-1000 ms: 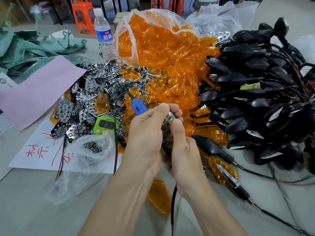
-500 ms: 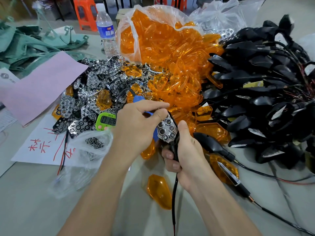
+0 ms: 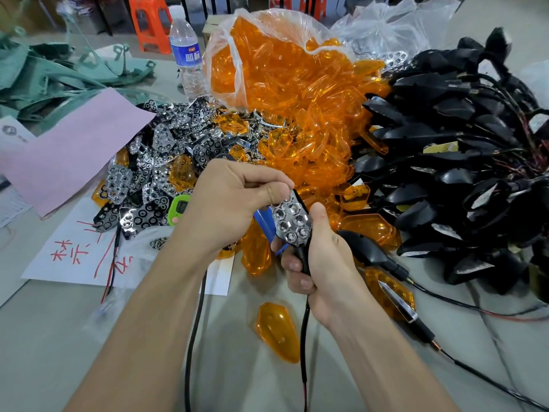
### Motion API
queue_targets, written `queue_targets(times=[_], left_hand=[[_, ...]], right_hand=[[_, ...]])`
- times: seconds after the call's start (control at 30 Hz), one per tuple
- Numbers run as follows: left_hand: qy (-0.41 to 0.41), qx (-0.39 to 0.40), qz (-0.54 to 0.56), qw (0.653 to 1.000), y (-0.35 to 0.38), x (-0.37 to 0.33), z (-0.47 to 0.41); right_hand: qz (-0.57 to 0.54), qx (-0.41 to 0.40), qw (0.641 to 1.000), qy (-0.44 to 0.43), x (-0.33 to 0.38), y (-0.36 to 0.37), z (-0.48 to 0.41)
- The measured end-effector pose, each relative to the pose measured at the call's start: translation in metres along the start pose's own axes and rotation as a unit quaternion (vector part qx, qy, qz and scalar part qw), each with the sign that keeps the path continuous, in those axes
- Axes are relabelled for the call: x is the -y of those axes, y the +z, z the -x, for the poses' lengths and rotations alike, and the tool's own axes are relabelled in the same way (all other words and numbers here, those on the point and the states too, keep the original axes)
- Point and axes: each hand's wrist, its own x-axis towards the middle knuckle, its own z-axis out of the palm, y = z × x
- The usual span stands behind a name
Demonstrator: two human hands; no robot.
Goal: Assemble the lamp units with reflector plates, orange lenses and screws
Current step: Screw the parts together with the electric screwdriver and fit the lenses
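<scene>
Left hand (image 3: 234, 200) reached reflector plate (image 3: 292, 223) tip | right hand (image 3: 325, 263) grips lamp unit (image 3: 303, 257) upright

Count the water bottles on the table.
1. The water bottle stands at the far side of the table, just left of the bag of orange lenses. More could be hidden behind the piles.

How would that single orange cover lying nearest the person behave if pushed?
The orange cover looks like thin see-through plastic, so probably light and stiff. It rests low on the smooth table, so a push would likely slide it rather than roll it. Its glossy surface may be slippery.
</scene>
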Motion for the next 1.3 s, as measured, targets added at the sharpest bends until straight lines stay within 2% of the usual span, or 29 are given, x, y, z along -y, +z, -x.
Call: queue_targets(times=[0.2,0.4,0.83,1.0,1.07,1.13,1.23,1.3], left_hand=[[0.038,-0.020,-0.085,0.995,0.002,-0.002,0.001],[0.036,-0.033,-0.148,0.988,0.007,-0.012,0.005],[0.083,-0.106,-0.201,0.970,0.019,-0.009,0.013],[0.061,-0.122,-0.133,0.982,0.022,0.004,0.013],[0.028,-0.119,-0.059,0.991,0.023,0.007,0.012],[-0.038,-0.094,0.049,0.994,0.024,0.009,0.013],[-0.126,-0.019,0.211,0.969,0.030,0.010,0.017],[-0.142,-0.011,0.255,0.956,0.034,0.009,0.020]], right_hand=[[0.003,0.012,1.000,0.006,-0.001,0.000,0.002],[0.017,0.027,0.999,0.012,0.000,0.000,0.006],[0.017,0.058,0.998,-0.014,0.005,-0.002,0.010],[0.016,0.049,0.999,-0.011,0.005,-0.001,0.014],[0.027,0.035,0.999,-0.012,0.008,0.001,0.013],[0.044,0.029,0.998,-0.025,0.009,0.002,0.013],[0.072,0.034,0.996,-0.045,0.011,0.001,0.014],[0.091,0.038,0.994,-0.043,0.011,0.001,0.014]])
